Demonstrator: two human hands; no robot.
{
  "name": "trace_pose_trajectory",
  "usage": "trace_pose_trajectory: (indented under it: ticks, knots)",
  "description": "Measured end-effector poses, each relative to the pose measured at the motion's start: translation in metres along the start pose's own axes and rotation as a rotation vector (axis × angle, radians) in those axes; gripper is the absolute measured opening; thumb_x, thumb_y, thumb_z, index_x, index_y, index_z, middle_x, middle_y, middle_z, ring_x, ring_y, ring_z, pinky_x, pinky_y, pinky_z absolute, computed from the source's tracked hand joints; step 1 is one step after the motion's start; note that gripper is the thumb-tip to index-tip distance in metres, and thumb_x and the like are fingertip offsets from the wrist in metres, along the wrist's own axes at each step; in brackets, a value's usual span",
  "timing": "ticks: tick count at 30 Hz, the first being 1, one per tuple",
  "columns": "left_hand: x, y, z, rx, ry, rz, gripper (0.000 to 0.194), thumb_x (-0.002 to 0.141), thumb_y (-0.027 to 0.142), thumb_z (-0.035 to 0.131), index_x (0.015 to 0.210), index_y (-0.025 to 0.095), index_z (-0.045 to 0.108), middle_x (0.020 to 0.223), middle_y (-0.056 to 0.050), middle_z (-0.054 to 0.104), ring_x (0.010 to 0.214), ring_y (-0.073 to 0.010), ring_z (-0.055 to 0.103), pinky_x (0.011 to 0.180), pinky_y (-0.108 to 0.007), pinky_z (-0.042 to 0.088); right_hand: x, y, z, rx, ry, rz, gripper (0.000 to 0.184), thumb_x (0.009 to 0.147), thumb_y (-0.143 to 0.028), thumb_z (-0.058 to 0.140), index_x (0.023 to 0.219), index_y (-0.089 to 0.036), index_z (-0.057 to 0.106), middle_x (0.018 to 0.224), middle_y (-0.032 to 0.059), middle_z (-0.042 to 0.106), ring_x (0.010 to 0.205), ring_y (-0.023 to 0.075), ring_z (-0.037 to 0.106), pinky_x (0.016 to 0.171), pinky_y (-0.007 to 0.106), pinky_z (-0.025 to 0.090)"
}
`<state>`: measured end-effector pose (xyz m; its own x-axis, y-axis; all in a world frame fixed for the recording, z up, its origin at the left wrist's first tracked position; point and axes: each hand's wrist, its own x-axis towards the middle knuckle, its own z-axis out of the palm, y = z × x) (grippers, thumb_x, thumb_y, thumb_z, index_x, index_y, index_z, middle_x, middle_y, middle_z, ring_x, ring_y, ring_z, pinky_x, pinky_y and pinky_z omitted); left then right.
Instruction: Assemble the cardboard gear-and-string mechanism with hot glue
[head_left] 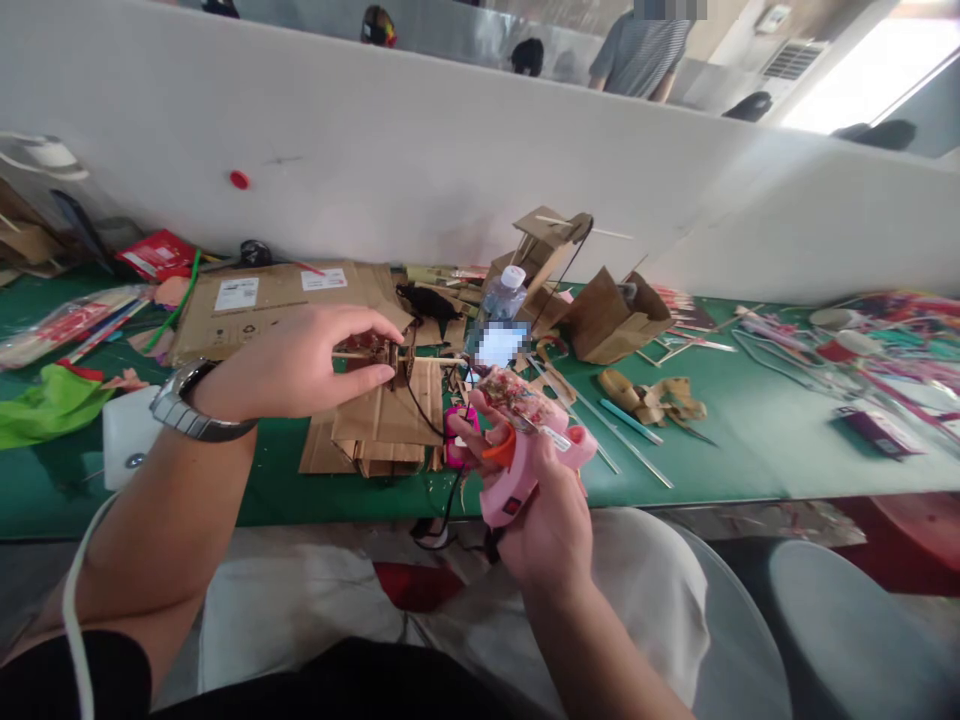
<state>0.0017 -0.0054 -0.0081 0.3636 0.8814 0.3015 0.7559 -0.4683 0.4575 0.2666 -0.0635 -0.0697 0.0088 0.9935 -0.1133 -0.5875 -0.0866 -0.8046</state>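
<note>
My right hand [551, 520] is wrapped round a pink hot glue gun [525, 475] with an orange trigger [500, 450]. Its front end, with a patterned cover, points toward the middle of the table. The thumb and forefinger of my left hand [322, 360] pinch a small brown cardboard wheel [393, 358] by its edges. A thin wooden stick [431, 360] runs through the wheel. A black cord [421, 402] hangs from beside it. Under my left fingers stands a folded cardboard structure [386, 425].
Behind the glue gun are a lit phone [501, 345] and a plastic bottle [504, 295]. A cardboard model with a stick [551, 235] rises at the back. Clear rods [630, 445] and an open cardboard box [619, 325] lie rightward. A flattened carton [285, 290] lies left.
</note>
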Motion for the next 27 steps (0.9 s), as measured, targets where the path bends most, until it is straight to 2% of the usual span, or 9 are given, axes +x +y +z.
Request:
trace_pose_trajectory:
  ticks: [9, 15, 20, 23, 27]
  knots:
    - [0.000, -0.002, 0.005, -0.054, 0.048, -0.023, 0.037, 0.089, 0.041, 0.080, 0.122, 0.027, 0.071, 0.122, -0.004, 0.079, 0.098, -0.0212, 0.074, 0.091, -0.036, 0.061, 0.003, 0.002, 0.002, -0.040, -0.015, 0.000, 0.037, 0.085, -0.056, 0.084, 0.098, -0.022, 0.079, 0.096, 0.0104, 0.084, 0.110, 0.0378, 0.081, 0.083, 0.049, 0.068]
    - [-0.003, -0.002, 0.006, 0.019, 0.051, -0.010, 0.034, 0.095, 0.045, 0.072, 0.125, 0.028, 0.072, 0.126, -0.005, 0.080, 0.110, -0.0254, 0.076, 0.099, -0.040, 0.059, 0.009, 0.011, -0.004, -0.037, 0.000, -0.004, 0.033, 0.087, -0.053, 0.082, 0.097, -0.022, 0.080, 0.102, 0.0083, 0.083, 0.096, 0.0294, 0.080, 0.078, 0.041, 0.066]
    - [-0.003, 0.000, 0.007, -0.012, 0.059, -0.032, 0.033, 0.093, 0.042, 0.075, 0.122, 0.028, 0.073, 0.122, -0.003, 0.081, 0.103, -0.0228, 0.077, 0.094, -0.037, 0.061, 0.013, 0.018, -0.006, -0.058, -0.007, 0.024, 0.036, 0.088, -0.056, 0.080, 0.102, -0.023, 0.080, 0.103, 0.0071, 0.082, 0.098, 0.0267, 0.079, 0.083, 0.039, 0.064]
    - [-0.002, 0.002, 0.007, -0.022, 0.057, -0.040, 0.031, 0.092, 0.040, 0.076, 0.121, 0.028, 0.072, 0.119, -0.002, 0.081, 0.100, -0.0217, 0.076, 0.091, -0.036, 0.062, 0.014, 0.012, -0.003, -0.067, -0.068, 0.022, 0.038, 0.088, -0.059, 0.078, 0.097, -0.022, 0.082, 0.109, 0.0098, 0.082, 0.100, 0.0283, 0.079, 0.086, 0.041, 0.065]
    - [-0.002, 0.002, 0.007, -0.030, 0.053, -0.046, 0.031, 0.091, 0.039, 0.077, 0.119, 0.028, 0.070, 0.120, -0.002, 0.080, 0.101, -0.0222, 0.076, 0.092, -0.038, 0.061, 0.015, 0.005, 0.003, -0.061, -0.114, -0.025, 0.037, 0.088, -0.059, 0.080, 0.086, -0.022, 0.082, 0.102, 0.0093, 0.082, 0.099, 0.0288, 0.079, 0.090, 0.044, 0.066]
